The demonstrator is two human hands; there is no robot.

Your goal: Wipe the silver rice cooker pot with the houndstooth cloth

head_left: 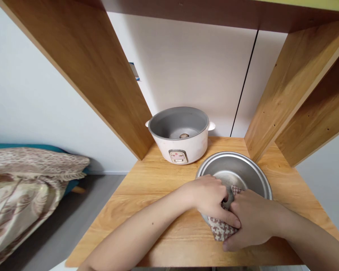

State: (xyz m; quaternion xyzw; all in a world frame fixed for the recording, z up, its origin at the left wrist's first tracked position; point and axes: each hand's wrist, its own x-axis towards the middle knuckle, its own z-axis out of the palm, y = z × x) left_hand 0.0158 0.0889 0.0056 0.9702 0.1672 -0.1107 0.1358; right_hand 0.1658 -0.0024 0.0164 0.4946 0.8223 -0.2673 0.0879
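Observation:
A patterned brown and white cloth (222,229) is draped over the near rim of a metal rice cooker inner pot (255,171). My right hand (252,218) is closed on the cloth, with part of it inside the pot and part hanging outside. On the near left rim, my left hand (211,199) grips the pot, its fingers curled inward and its thumb lying over the cloth. The hands touch and hide much of the near rim. Behind them stands the pale rice cooker body (183,146), lidless, with its heating well exposed.
Pot and cooker sit on a wooden tabletop (147,180). Wooden uprights (118,86) flank it, and a shelf board (186,15) spans overhead. A white wall (197,67) closes the back. At left is low furniture under a patterned throw (31,192).

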